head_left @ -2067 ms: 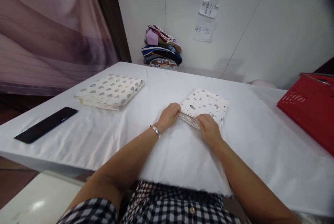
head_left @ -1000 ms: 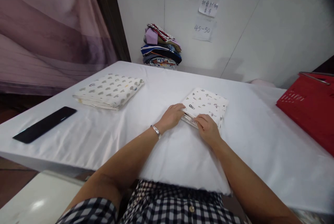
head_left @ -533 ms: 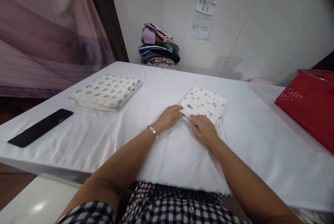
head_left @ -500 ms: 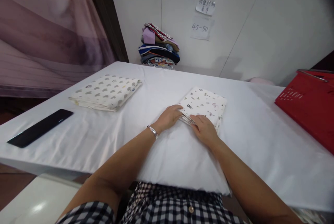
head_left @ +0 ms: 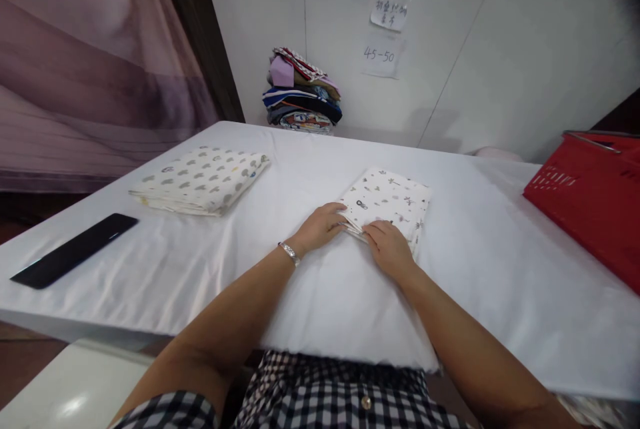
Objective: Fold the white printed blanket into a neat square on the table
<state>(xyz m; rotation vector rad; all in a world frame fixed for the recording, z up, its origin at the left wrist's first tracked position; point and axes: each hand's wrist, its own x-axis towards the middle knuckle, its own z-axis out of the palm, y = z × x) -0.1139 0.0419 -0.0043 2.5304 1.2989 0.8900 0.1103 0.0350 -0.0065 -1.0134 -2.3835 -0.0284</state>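
A folded white cloth (head_left: 387,197) printed with small plants and figures lies on the white-covered table in front of me. My left hand (head_left: 319,227), with a silver bracelet at the wrist, pinches the cloth's near left corner. At the near edge, my right hand (head_left: 389,247) has its fingers on top of the cloth, gripping the folded layers; its thumb is hidden. Further left rests a second folded cloth (head_left: 203,179), cream with grey spot-like shapes, which neither hand touches.
A dark flat slab-like object (head_left: 75,250) lies at the table's left. On the right stands a red basket (head_left: 590,195) with a metal handle. Behind the table is a stack of folded fabrics (head_left: 303,92) against the wall, under paper signs (head_left: 383,55). A pinkish curtain (head_left: 100,69) hangs at left.
The layers at the near edge of the cloth, which gaped slightly between my hands, now lie closer together. Both hands stay at that edge; the view has shifted slightly.
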